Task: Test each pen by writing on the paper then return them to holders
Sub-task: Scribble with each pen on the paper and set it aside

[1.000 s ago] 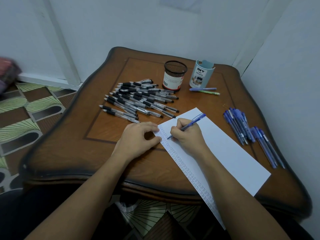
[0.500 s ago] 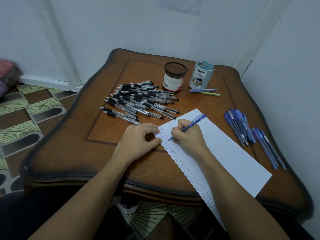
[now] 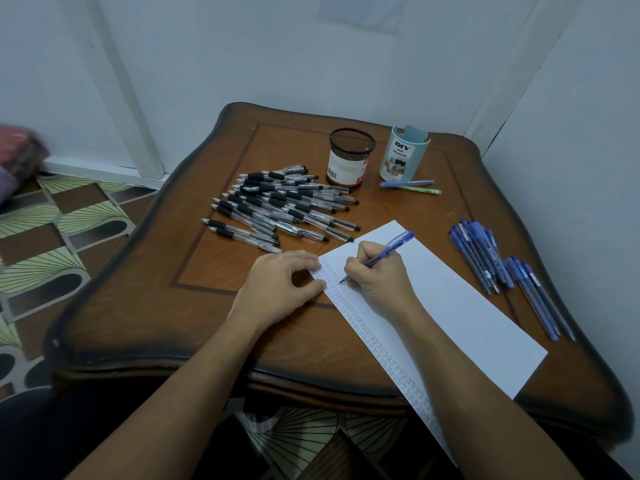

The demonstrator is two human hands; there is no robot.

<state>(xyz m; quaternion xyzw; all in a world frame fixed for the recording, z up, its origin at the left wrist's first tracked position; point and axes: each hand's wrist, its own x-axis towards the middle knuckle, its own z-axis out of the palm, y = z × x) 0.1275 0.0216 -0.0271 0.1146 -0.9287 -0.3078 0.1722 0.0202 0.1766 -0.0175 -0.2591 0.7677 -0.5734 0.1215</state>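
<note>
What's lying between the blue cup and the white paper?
Two loose pens, one purple, one green, lie on the table there, in the head view.

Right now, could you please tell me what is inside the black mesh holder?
No pens stick out of the black mesh holder, and its see-through upper mesh shows none. Its white label covers the lower part, so the bottom cannot be seen.

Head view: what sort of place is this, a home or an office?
Probably a room in a home: an ornate wooden table stands in a corner of plain white walls, over a patterned floor.
</note>
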